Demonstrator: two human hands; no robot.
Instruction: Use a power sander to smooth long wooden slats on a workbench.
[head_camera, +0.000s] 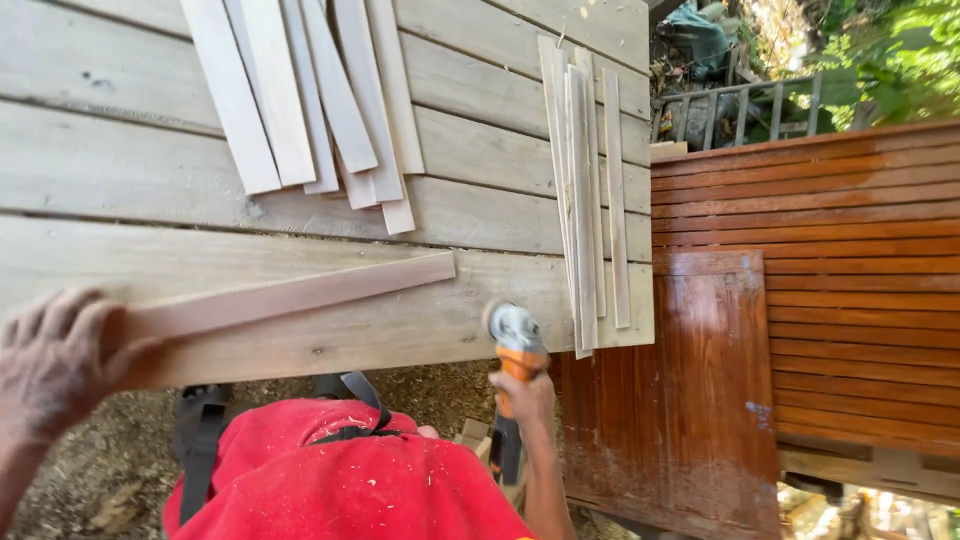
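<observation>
Sawdust speckles the red shirt (350, 480) nearest the camera, with black straps (200, 425) running over it. Just beyond, the left hand (55, 360) has its fingers (60, 320) closed over the near end of a long pale wood strip (290, 297), which lies flat and slightly slanted on the plank surface (120, 170), reaching toward the middle of it. The right hand (522, 395) is wrapped tight around the orange body of an angle grinder (515, 335), whose round head sits at the near edge of the surface, just right of the strip's far end and apart from it.

One risk, as I judge it, is that the strip is pinned only at one end; a disc biting into the free end could kick or spin it loose. The grinder is held one-handed, so a snag might twist it toward the body. Whether a guard covers the disc I cannot tell.

Farther on, a bundle of thin slats (585, 190) lies lengthwise near the surface's right edge, close enough to be nudged off. Another fan of slats (320, 100) rests farther back. Varnished brown panels (800, 260) stand to the right, where flung dust could settle on the finish.
</observation>
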